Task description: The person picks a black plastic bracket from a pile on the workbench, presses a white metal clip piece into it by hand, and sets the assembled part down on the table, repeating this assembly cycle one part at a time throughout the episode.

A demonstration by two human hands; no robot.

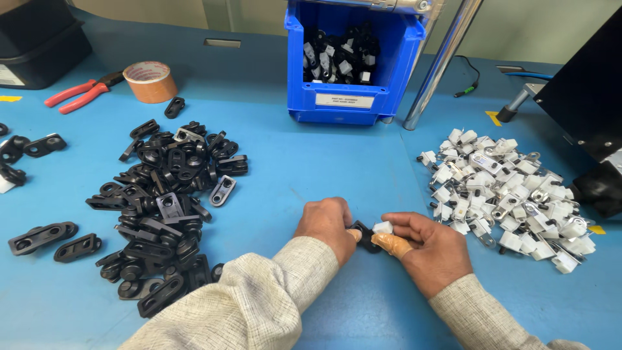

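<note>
Hands meet low on the blue table (311, 162): left hand (326, 222) pinches a black bracket (367, 234), right hand (427, 246) grips a white clip (382, 227) against it. Square alignment and steady pressure matter.

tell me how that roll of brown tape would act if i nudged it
The tape roll lies flat on its side on the blue table, so it would probably slide, not roll. It looks light and stiff, with a hollow core.
</note>
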